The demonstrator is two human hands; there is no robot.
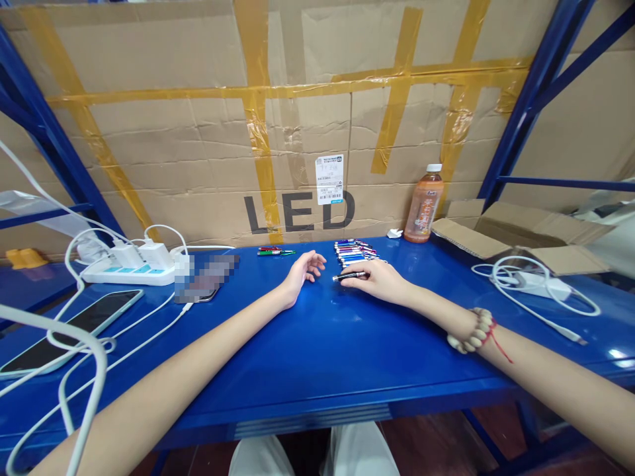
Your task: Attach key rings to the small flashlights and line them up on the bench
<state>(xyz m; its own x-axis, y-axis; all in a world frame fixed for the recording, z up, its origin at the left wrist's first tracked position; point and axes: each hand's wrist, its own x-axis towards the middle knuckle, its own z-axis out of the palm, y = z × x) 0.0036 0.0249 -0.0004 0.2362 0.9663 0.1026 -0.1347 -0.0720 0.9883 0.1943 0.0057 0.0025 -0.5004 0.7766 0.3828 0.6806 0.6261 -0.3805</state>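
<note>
My right hand (380,281) is closed on a black pen (350,276), palm down just above the blue table. Right behind it lies a row of several pens (353,252) in blue, red, white and purple, partly covered by the hand. My left hand (302,274) rests on its side at the middle of the table, fingers apart and slightly curled, with nothing in it. Beyond the left hand, a small group of pens (270,251), red and green, lies near the cardboard.
At left stand a white power strip (133,270) with chargers, a phone (74,330) and looping white cables. A drink bottle (424,205), an open cardboard box (516,235) and a coiled cable with adapter (543,285) are at right. Taped cardboard (198,158) walls the back.
</note>
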